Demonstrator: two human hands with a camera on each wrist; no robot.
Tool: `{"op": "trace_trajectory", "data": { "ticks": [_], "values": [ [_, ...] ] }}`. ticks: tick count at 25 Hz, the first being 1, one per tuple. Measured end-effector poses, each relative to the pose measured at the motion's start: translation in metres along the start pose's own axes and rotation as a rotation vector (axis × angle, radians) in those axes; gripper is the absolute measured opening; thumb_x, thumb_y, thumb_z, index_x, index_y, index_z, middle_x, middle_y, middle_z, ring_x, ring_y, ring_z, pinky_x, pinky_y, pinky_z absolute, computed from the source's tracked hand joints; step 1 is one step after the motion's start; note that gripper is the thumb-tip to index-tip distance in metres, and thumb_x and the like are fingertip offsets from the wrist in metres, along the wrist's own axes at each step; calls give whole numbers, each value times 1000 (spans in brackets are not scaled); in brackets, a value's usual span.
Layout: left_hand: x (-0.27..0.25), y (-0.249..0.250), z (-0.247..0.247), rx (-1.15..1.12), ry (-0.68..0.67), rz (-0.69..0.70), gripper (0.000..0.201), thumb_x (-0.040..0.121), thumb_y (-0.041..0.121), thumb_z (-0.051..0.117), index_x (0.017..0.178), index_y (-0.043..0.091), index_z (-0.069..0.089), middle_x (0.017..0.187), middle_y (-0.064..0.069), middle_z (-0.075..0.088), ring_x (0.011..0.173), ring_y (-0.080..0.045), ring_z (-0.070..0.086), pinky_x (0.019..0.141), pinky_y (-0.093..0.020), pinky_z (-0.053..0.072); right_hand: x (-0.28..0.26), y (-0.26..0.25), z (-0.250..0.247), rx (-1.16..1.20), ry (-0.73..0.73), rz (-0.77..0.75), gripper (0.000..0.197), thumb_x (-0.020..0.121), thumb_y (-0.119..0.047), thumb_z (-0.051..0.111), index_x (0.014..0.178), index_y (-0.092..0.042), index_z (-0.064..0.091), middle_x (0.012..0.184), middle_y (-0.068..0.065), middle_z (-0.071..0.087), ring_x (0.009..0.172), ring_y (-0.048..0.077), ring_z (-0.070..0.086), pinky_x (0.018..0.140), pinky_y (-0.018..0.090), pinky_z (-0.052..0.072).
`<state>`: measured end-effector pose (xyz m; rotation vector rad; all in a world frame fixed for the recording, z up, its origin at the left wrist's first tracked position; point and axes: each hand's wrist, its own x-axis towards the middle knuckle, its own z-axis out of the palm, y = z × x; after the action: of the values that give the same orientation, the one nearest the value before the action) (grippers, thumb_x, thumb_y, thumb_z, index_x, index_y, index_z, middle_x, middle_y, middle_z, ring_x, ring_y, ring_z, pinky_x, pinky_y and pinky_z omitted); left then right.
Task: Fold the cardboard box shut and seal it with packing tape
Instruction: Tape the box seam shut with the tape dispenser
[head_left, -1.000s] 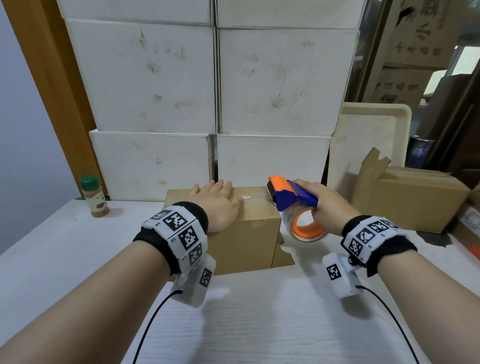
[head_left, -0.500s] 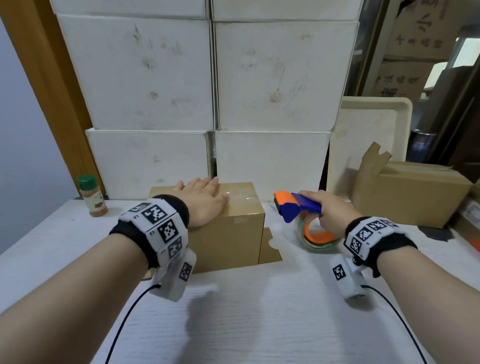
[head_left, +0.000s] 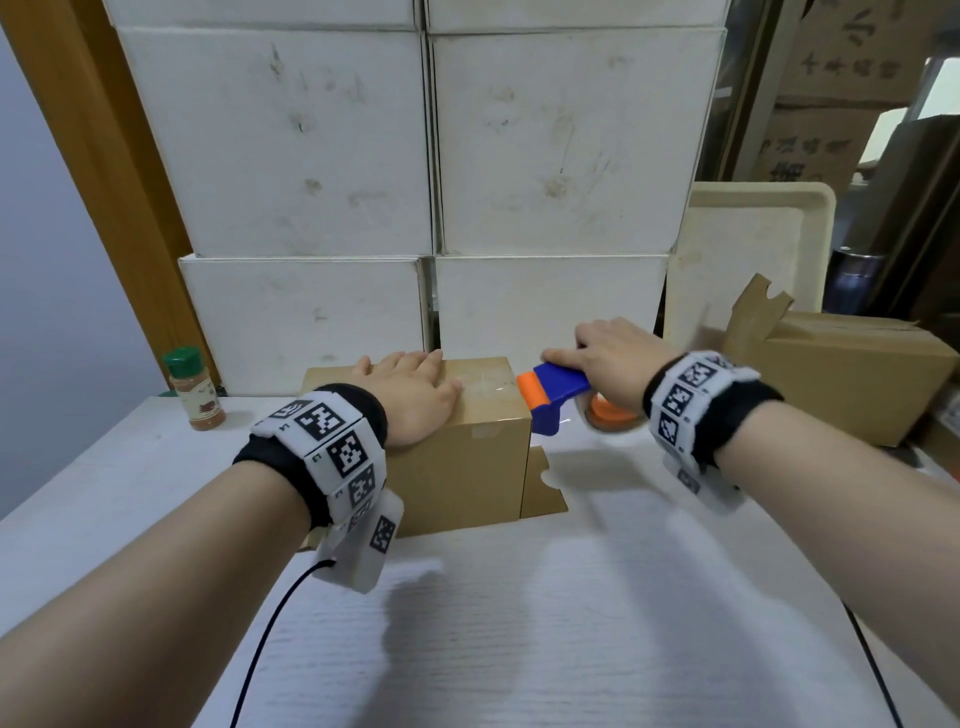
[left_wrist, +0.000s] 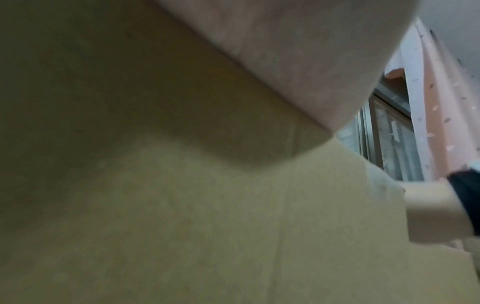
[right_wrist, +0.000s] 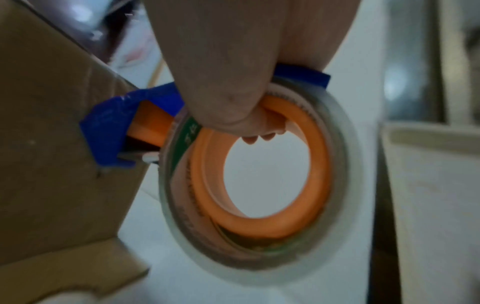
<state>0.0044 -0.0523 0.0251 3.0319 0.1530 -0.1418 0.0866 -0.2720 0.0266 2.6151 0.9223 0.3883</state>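
Our left hand (head_left: 410, 397) lies flat, fingers straight, on the box (head_left: 462, 467) | our right hand (head_left: 610, 358) curls through the tape dispenser (head_left: 558, 397), its blue nose at the box's right top edge | box stands on the white table (head_left: 519, 623), spice jar (head_left: 193, 388) well left.

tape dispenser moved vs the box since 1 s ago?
Yes. The tape dispenser, gripped by the right hand, has come off the top of the cardboard box and dropped down over its right edge, against the right side.
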Motion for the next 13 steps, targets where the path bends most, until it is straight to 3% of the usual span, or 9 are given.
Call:
{"op": "trace_trajectory", "data": {
  "ticks": [3,7,13],
  "values": [
    [2,2,0,2,11,-19,58,100,45,15,153,23,9,160,4,11,149,-15,7,121,-46,1,13,-8,-34,-304,30,-84,39,90,-16,47,127,-28,48,112,7,53,104,27,51,89,35,37],
    [0,3,0,-1,17,-35,58,100,45,15,153,22,11,160,3,12,148,-16,8,121,-46,1,13,-32,-61,-483,-25,-117,29,93,-23,45,120,-20,56,116,8,55,110,29,50,93,36,36],
    [1,4,2,-9,37,-47,58,99,45,15,152,21,13,160,2,14,148,-16,9,121,-47,1,16,-51,-81,-660,-75,-173,32,99,-17,35,125,-16,55,129,9,53,120,28,46,100,36,33]
  ]
}}
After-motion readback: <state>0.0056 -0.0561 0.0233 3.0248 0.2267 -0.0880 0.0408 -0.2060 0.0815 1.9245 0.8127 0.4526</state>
